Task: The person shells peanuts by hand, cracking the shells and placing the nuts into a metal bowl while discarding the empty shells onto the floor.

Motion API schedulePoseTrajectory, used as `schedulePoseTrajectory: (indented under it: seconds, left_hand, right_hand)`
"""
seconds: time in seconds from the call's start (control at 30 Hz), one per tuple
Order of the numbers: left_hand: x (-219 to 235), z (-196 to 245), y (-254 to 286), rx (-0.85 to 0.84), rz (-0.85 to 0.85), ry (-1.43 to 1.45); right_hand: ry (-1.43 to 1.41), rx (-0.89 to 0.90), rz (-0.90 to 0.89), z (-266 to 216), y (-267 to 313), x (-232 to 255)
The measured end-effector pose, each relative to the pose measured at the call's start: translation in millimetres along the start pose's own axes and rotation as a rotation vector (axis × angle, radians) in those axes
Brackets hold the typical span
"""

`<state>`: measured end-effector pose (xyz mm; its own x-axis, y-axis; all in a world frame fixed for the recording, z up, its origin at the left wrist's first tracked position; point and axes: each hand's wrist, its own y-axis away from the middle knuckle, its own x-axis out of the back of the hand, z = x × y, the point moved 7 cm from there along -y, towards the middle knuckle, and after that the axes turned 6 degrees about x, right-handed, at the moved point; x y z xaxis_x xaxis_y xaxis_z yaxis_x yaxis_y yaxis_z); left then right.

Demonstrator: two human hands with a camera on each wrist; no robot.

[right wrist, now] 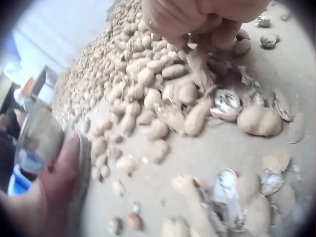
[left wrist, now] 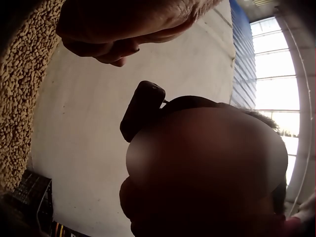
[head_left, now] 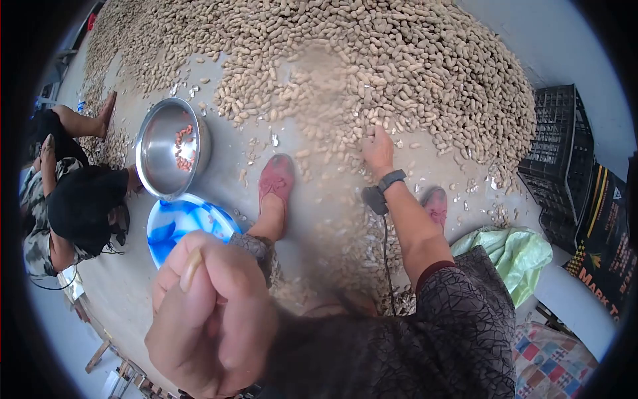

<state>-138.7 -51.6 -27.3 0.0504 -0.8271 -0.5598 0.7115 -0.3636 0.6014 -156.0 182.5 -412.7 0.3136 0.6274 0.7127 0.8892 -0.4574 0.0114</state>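
Note:
My right hand [head_left: 379,151] is down at the near edge of a large heap of unshelled peanuts [head_left: 372,60]. In the right wrist view its fingertips [right wrist: 224,35] bend together over a peanut [right wrist: 200,69], with split shells [right wrist: 227,104] and whole pods close below. My left hand [head_left: 209,312] is raised close to the head camera, its fingers curled in towards the thumb. The left wrist view shows that hand [left wrist: 123,24] near the person's head; I cannot tell whether anything is inside it.
A steel basin [head_left: 163,149] with some reddish kernels [head_left: 184,147] overlaps a blue-and-white basin [head_left: 169,223] on the left. Another person [head_left: 73,193] sits beyond them. Black crates [head_left: 561,143] and a green sack [head_left: 512,256] stand right. My shoes [head_left: 276,176] flank scattered shells.

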Motion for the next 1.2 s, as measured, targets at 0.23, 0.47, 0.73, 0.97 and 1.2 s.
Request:
schedulePoseTrajectory:
  seconds: [0.23, 0.47, 0.73, 0.97, 1.2]
  left_hand:
    - [2, 1, -1, 0.014, -0.194, 0.01]
    - [-4, -2, 0, 0.03, -0.102, 0.106]
    - [-11, -7, -6, 0.017, -0.28, 0.096]
    - [-21, -14, -12, -0.116, -0.269, -0.119]
    - [-40, -18, -3, -0.229, -0.37, -0.316]
  right_hand:
    - [-1.28, -0.677, -0.051, 34, 15, 4]
    - [-1.979, -0.805, -0.309, -35, 22, 37]
    - [-2.224, -0.608, -0.466, -148, 32, 102]
    - [-2.001, -0.401, -0.75, -233, 60, 164]
    - [-1.881, -0.424, -0.714, -284, 98, 222]
